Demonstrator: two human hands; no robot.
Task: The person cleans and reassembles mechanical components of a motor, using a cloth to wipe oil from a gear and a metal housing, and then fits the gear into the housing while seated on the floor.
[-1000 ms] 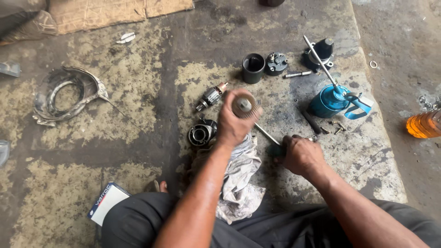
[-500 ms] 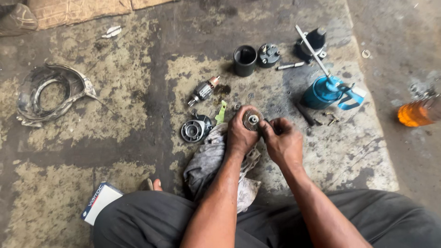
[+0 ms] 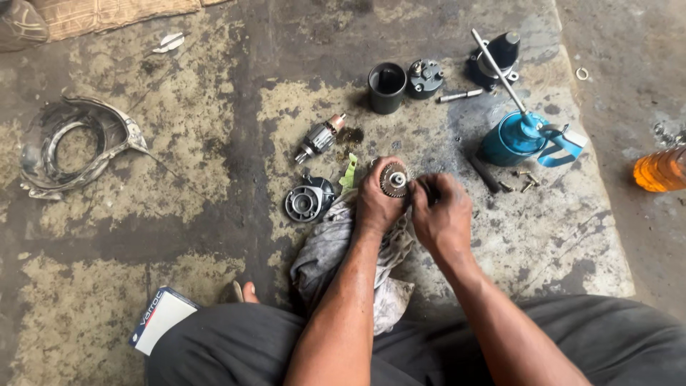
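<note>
My left hand (image 3: 377, 204) is closed around a round, toothed metal gear part (image 3: 394, 179), held just above the floor with its teeth facing up. My right hand (image 3: 443, 214) is pressed against the part's right side, fingers pinched on its edge. Something small and dark shows between those fingers, but I cannot make it out. A dirty grey rag (image 3: 334, 250) lies under both wrists. A motor armature (image 3: 320, 138) and a round black cover (image 3: 309, 201) lie on the floor just left of my hands.
A black cylindrical housing (image 3: 386, 87), an end cap (image 3: 425, 77) and a bolt (image 3: 461, 95) lie ahead. At right are a blue oil can (image 3: 518, 136), loose screws (image 3: 518, 186) and an orange bottle (image 3: 661, 168). A curved metal guard (image 3: 71, 143) lies far left, a small box (image 3: 161, 318) by my knee.
My right hand has left the floor at the right and come up to the gear part. My left hand has lowered the part toward the rag.
</note>
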